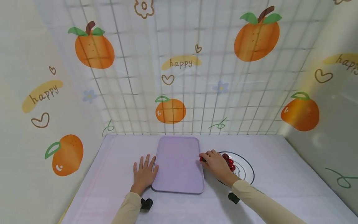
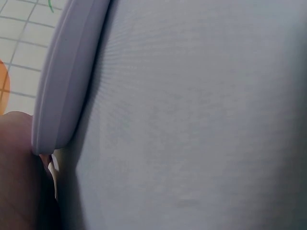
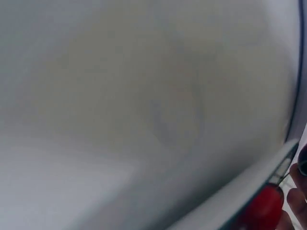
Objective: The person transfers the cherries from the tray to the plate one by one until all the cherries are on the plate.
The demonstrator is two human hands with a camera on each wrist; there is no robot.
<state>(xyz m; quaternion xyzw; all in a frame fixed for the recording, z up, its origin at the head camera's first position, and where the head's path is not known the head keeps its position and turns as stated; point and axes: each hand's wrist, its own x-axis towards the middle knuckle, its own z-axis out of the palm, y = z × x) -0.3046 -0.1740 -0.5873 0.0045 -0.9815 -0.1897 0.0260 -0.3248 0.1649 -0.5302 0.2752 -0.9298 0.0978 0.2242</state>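
A lilac rectangular tray lies in the middle of the white table. My left hand rests with spread fingers along its left edge, the thumb by the rim. Beyond the tray's right edge, my right hand pinches a red cherry in its fingertips, close to the rim. Behind and under that hand stands a white plate with a dark rim, bearing several red cherries. In the right wrist view, a cherry on the plate and the fingers show at the lower right.
Two small black objects lie beside the wrists, one by the left sleeve and one by the right sleeve. A white curtain with printed oranges and grid lines hangs behind the table and along both sides.
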